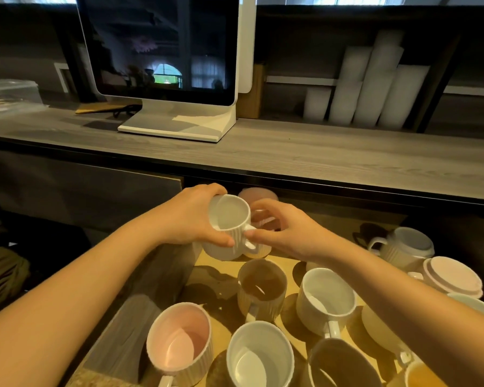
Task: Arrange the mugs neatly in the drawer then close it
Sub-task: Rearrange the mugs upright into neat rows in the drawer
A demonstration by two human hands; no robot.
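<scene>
Mugs fill an open drawer (215,272) pulled out from under a grey wood-grain worktop (291,152), seen from a head camera looking down along two bare forearms.

The left hand (190,216) is wrapped around a white ribbed mug (229,227), thumb on its near side. The mug is upright and tipped slightly toward the viewer near the drawer's back left corner. Whether it rests on the drawer floor or is just above it is not clear. The right hand (285,233) lays its thumb at the root of this mug's handle. Its fingers curl over a pinkish mug (263,219) just behind, and whether they actually grip either mug cannot be told.

The rest looks unsorted:
- **Back edge:** a pink mug (257,195) sits upside down.
- **Middle:** a tan mug (261,286) and a white mug (327,297) stand upright, both handles toward the front.
- **Front edge:** a pink ribbed mug (179,339), a white mug (260,356) and a dark mug (344,364) crowd together, close or touching.
- **Right edge:** an inverted grey-white mug (408,244) and an inverted pink one (453,275), with more mugs partly hidden under the right forearm.

Judging by this, the arranging is at an early stage. One mug is being placed at the back left, most others need lining up, and the drawer remains to be closed.

On the worktop stands a white-framed monitor (162,51), with stacked white paper cups (375,79) on the shelf behind.
</scene>
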